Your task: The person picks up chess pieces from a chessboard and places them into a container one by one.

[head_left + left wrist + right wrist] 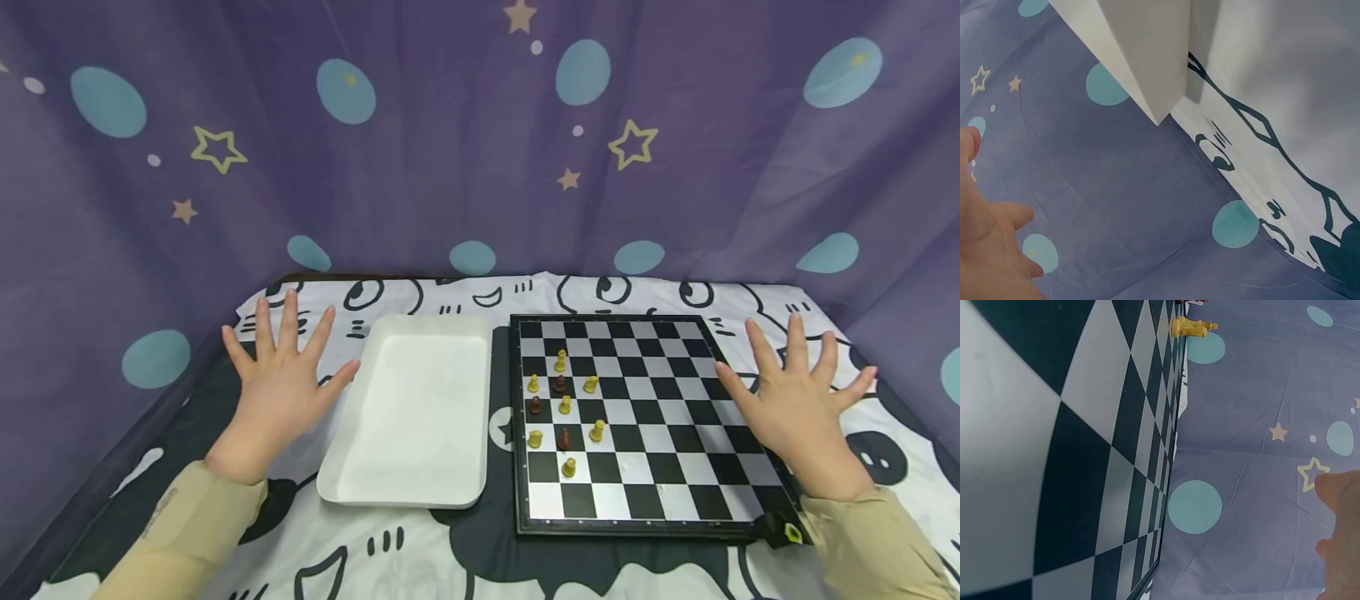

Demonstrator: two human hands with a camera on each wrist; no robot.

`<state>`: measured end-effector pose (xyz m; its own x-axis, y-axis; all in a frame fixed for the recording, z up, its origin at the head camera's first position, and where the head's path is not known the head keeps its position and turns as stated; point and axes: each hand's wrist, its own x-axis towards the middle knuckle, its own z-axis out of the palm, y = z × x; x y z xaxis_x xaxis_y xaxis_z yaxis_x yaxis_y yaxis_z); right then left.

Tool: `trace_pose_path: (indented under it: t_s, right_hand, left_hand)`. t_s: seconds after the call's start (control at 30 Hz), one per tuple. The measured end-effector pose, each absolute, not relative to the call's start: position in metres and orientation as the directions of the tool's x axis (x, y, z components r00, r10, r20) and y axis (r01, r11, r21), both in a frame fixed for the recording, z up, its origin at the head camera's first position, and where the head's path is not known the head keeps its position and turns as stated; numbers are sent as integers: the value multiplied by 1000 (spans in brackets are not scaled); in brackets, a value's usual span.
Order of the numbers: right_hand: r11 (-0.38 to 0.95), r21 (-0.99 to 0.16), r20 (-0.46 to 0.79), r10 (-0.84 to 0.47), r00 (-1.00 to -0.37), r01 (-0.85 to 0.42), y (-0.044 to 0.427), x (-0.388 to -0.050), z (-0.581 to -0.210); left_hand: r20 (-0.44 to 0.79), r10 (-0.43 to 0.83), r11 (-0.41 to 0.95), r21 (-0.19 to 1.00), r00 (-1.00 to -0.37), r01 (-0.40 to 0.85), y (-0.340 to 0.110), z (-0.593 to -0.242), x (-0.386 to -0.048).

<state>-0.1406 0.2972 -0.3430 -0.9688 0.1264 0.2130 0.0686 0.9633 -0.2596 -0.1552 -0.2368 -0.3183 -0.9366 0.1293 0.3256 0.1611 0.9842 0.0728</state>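
Note:
My left hand [279, 396] is spread with straight fingers, left of a white tray [411, 417] that holds nothing. In the left wrist view part of the left hand [991, 234] shows at the left edge. Over the right edge of a chessboard [675, 450] my right hand [806, 408] is spread too, holding nothing. Several yellow chess pieces [597, 431] and 3 dark red chess pieces [564, 440] stand on the board's left columns. The right wrist view shows a yellow chess piece [1190, 327] and part of the right hand [1344, 531].
A black-and-white patterned cloth [390, 550] covers the table. Behind it hangs a purple curtain [465, 167] with blue ovals and stars. A small black thing with a yellow-green mark [792, 533] lies at the board's front right corner.

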Motion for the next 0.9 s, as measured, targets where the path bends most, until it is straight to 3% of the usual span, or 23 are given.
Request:
trace_pose_path:
  t_s: [0.33,0.9]
  right_hand:
    - [964,-262,230,117,-966,54,298,-140,-340]
    - [966,-257,210,75,-975,19,290,-147,-330]
  left_hand:
    - [360,169,978,55,-917,202,-230,-315,-160]
    - [300,258,962,8,-918,273,-181,-290,-176]
